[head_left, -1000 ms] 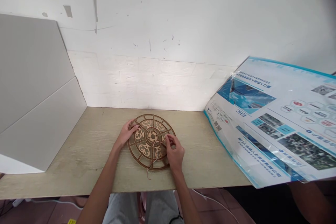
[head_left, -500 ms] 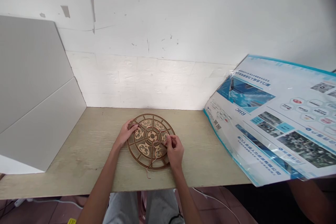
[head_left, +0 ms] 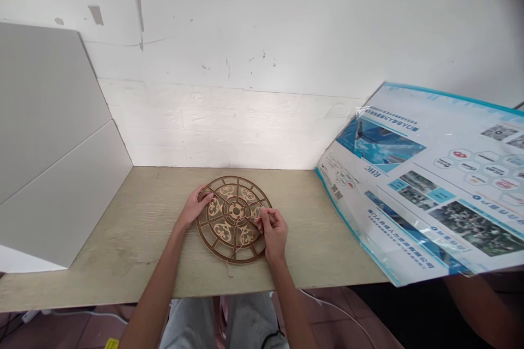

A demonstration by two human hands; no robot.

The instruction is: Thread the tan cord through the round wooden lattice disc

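Observation:
A round openwork wooden disc (head_left: pixel 236 210) with dark rings, spokes and pale scroll cut-outs lies before me. My left hand (head_left: pixel 193 210) grips its left rim, the thumb on top and the fingers curled around the edge. Over the disc's right part, my right hand (head_left: pixel 275 232) is closed in a pinch on a thin pinkish thread; the exact spot between the fingertips is too small to see. The thread (head_left: pixel 230 271) loops across the lower right of the disc, and its loose end hangs past the front rim onto the table.
The wooden table (head_left: pixel 135 229) meets a white wall at the back. A grey-white panel (head_left: pixel 53 136) stands at the left. On the right, a printed poster sheet (head_left: pixel 401 185) leans over the table. Part of another person's arm (head_left: pixel 483 305) shows below the poster.
The view has shifted slightly. My right fingertips have moved a little over the disc with the thread, while the left hand keeps its hold on the rim.

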